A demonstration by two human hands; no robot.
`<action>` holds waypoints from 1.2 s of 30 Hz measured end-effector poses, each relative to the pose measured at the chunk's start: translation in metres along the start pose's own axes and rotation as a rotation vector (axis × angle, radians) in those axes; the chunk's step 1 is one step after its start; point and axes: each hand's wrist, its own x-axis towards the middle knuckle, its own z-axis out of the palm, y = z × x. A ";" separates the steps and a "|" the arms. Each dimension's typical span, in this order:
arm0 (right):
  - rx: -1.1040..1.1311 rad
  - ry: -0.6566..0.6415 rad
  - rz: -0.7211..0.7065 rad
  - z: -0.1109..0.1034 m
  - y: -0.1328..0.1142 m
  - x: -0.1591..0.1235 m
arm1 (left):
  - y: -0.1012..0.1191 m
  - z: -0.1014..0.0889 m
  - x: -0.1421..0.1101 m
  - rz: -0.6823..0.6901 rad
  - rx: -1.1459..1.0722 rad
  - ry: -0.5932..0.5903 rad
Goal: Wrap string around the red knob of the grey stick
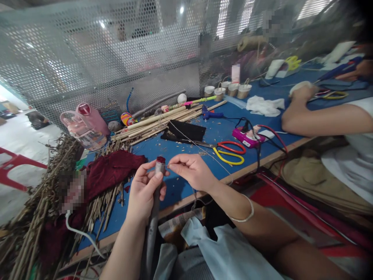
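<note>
My left hand [142, 194] is wrapped around a grey stick [155, 212] that slants up from my lap. Dark red material [161, 159] caps its upper end, with grey wrapping just below. Close by on the right, my right hand [194, 171] is closed in a pinch on a thin grey thread [167, 166] leading to the stick's top. Scissors [215, 150] with one red and one yellow handle lie beyond my right hand, beside a folded black sheet [189, 131]. Left of my left hand lies a dark red cloth [113, 171].
Pale sticks [163, 123], a blue glue gun [211, 113] and several cups [233, 90] line the back. A pink power strip [244, 138] with cables sits right, near a co-worker's arm [323, 119]. Dry stalks [26, 233] and a pink jug [93, 120] are left.
</note>
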 end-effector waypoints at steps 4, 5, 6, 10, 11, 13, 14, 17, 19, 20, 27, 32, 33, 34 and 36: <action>0.019 0.031 -0.002 -0.001 -0.002 0.001 | 0.000 0.001 0.001 -0.039 -0.024 -0.027; 0.024 0.043 -0.009 -0.001 -0.003 0.001 | 0.001 0.001 0.001 -0.052 -0.026 -0.042; 0.029 0.048 -0.016 -0.001 -0.004 0.000 | 0.001 0.000 0.001 -0.065 -0.026 -0.060; 0.076 0.034 -0.004 0.001 -0.006 -0.001 | 0.001 -0.003 0.001 -0.085 -0.055 -0.102; 0.104 0.027 0.008 0.001 -0.005 -0.001 | 0.000 -0.004 0.001 -0.093 -0.082 -0.118; 0.177 -0.017 0.029 0.000 -0.003 0.002 | -0.002 -0.006 0.003 -0.134 -0.176 -0.193; 0.220 -0.069 0.040 0.000 -0.002 0.004 | -0.003 -0.007 0.004 -0.176 -0.232 -0.250; 0.340 -0.225 0.065 -0.004 -0.001 0.010 | -0.006 -0.007 0.010 -0.321 -0.324 -0.379; 0.389 -0.202 0.074 -0.005 -0.001 0.011 | -0.007 -0.004 0.011 -0.340 -0.217 -0.331; 0.394 -0.152 0.082 -0.006 -0.001 0.011 | -0.008 -0.002 0.011 -0.293 -0.116 -0.250; 0.298 0.027 0.118 0.004 -0.002 0.007 | -0.016 0.007 -0.003 0.267 0.623 0.193; 0.327 -0.053 0.083 0.003 -0.005 0.009 | -0.001 0.004 0.001 0.107 0.357 0.053; 0.343 -0.069 0.074 0.001 -0.004 0.009 | 0.003 0.004 0.002 0.064 0.306 0.008; 0.351 -0.080 0.064 0.000 -0.003 0.010 | 0.008 0.004 0.003 0.021 0.262 -0.033; 0.325 -0.095 0.059 -0.003 -0.002 0.011 | 0.013 0.002 0.004 -0.064 0.182 -0.106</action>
